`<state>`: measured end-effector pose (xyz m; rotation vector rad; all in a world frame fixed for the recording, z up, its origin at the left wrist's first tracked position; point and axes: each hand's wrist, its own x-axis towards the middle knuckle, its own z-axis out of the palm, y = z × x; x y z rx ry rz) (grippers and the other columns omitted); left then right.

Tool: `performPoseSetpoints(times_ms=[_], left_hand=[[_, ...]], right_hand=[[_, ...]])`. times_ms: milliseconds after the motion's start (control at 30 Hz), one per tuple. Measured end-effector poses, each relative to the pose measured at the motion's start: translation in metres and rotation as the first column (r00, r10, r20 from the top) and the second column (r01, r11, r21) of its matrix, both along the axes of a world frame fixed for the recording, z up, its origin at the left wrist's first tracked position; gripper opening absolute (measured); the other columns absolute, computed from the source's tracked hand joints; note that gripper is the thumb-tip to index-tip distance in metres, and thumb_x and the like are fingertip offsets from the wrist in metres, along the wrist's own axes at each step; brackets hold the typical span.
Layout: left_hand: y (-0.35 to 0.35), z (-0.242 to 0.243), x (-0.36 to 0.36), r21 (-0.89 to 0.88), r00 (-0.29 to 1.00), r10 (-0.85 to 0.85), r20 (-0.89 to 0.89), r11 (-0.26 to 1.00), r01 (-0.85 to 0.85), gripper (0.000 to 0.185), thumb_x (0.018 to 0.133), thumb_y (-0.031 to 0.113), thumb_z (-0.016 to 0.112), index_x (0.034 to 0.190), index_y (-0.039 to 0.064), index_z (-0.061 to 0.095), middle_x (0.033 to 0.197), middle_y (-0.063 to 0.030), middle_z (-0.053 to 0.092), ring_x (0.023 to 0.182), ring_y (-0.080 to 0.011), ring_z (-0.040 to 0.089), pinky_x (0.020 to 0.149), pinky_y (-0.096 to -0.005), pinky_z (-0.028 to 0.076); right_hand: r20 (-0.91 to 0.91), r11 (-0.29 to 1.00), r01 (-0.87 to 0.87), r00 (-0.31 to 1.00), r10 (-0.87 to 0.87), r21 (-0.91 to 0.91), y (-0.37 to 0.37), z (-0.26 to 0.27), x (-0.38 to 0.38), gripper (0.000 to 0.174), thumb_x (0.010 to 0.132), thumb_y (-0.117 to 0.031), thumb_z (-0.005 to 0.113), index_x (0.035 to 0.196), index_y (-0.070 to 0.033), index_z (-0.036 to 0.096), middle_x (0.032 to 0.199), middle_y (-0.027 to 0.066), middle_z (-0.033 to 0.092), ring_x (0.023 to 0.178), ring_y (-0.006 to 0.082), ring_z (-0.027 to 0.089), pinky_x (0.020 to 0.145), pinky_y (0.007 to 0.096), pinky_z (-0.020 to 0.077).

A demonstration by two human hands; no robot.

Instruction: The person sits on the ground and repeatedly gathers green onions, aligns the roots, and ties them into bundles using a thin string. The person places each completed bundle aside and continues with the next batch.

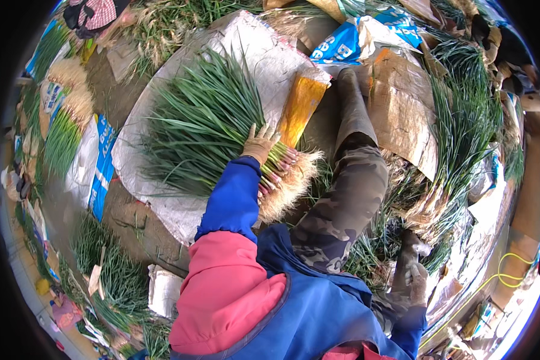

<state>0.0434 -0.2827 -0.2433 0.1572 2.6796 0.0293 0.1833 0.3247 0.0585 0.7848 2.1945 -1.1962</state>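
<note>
My left hand (262,143), in a tan glove, lies with spread fingers on top of a bunch of green allium plants (207,121), probably scallions or green garlic. It rests across the pale purple stalks, close to the bushy straw-coloured roots (292,189). The long leaves fan out to the upper left over a white woven sack (139,135). My right hand (417,280), also gloved, is low on the right beside my bent leg and boot. Its fingers look curled, and whether they hold anything is unclear.
A yellow-orange plastic strip (301,108) lies beyond the roots, near my outstretched boot (357,103). Tan sacking (402,108) and a heap of similar plants (459,117) are on the right. Blue-and-white bags (100,166) and more bunches (63,144) lie left. Another person's parts (513,58) show upper right.
</note>
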Motion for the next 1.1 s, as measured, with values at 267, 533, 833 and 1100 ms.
performPoseSetpoints(times_ms=[267,533,833,1100], left_hand=[[-0.005,0.050,-0.028,0.153,0.952,-0.180,0.249,0.978,0.145,0.091,0.079,0.022,0.068,0.158,0.022,0.023,0.165,-0.0076,0.018,0.153,-0.0330,0.009,0.118,-0.0644,0.002],[-0.004,0.056,-0.036,0.215,0.982,-0.139,0.130,0.971,0.109,0.082,0.073,0.037,0.079,0.148,0.026,0.046,0.156,-0.0025,0.041,0.150,-0.0343,0.022,0.121,-0.0581,0.006],[0.086,0.184,-0.118,0.903,0.912,0.173,-0.373,0.294,0.314,0.040,0.088,0.007,0.064,0.127,0.004,0.064,0.125,-0.0121,0.067,0.117,-0.0246,0.063,0.104,-0.0340,0.046],[0.346,0.315,-0.059,0.914,0.943,-0.130,0.306,-0.239,-0.329,0.036,0.097,0.014,0.055,0.131,0.000,0.057,0.111,-0.0101,0.070,0.093,-0.0159,0.067,0.082,-0.0279,0.055]], right_hand=[[-0.250,0.910,0.200,0.962,-0.111,0.363,0.011,0.085,0.051,0.020,0.098,-0.024,0.060,0.096,-0.006,0.066,0.072,0.0005,0.060,0.058,0.0102,0.053,0.053,0.0263,0.0437],[-0.498,0.791,0.168,0.846,0.191,0.589,0.159,0.147,0.154,0.036,0.088,-0.016,0.062,0.123,-0.007,0.063,0.120,0.0152,0.063,0.109,0.0298,0.060,0.092,0.0399,0.0486],[-0.316,0.988,0.067,0.943,-0.108,-0.138,0.167,0.038,0.069,0.017,0.096,-0.015,0.061,0.107,-0.005,0.071,0.095,0.0018,0.069,0.086,0.0099,0.060,0.077,0.0274,0.0490],[-0.599,0.988,0.155,0.794,-0.106,0.029,0.102,-0.071,-0.042,0.020,0.092,-0.018,0.065,0.106,-0.004,0.072,0.092,0.0147,0.072,0.084,0.0254,0.068,0.080,0.0345,0.0527]])
